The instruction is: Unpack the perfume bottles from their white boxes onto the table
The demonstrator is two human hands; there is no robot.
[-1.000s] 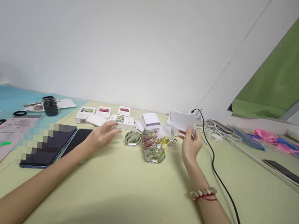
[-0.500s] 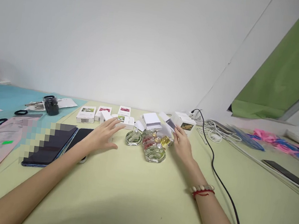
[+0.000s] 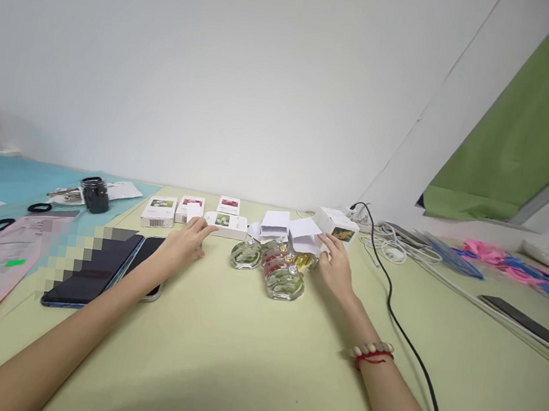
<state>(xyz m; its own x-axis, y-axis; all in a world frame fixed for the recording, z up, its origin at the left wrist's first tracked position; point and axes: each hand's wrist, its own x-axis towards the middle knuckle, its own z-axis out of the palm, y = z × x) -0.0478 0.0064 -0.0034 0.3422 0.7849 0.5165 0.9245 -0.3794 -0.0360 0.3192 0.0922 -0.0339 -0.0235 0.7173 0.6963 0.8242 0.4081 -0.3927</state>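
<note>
My left hand (image 3: 183, 246) is by the left end of a flat white box (image 3: 226, 225) with a green-and-white picture. Its index finger reaches toward that box, the other fingers partly curl, and I see nothing held. My right hand (image 3: 337, 266) has its fingers stretched out at the right edge of an open white carton piece (image 3: 304, 232). Another white carton piece (image 3: 275, 224) stands just left of it. Between my hands are glass perfume bottles: a green one (image 3: 245, 255) on the left, another green one (image 3: 285, 283) in front, a red one (image 3: 274, 260) and a partly hidden yellow one (image 3: 303, 261).
More white printed boxes (image 3: 158, 211) stand near the wall, one (image 3: 337, 225) behind my right hand. A tablet (image 3: 96, 270) and a phone (image 3: 152, 294) lie left, near a black jar (image 3: 95, 195). A black cable (image 3: 395, 320) and white cables (image 3: 394, 247) run along the right.
My left hand has drawn its spread thumb and fingers in. The carton piece at my right hand was tilted up with its dark side showing; now it rests lower, its white side showing.
</note>
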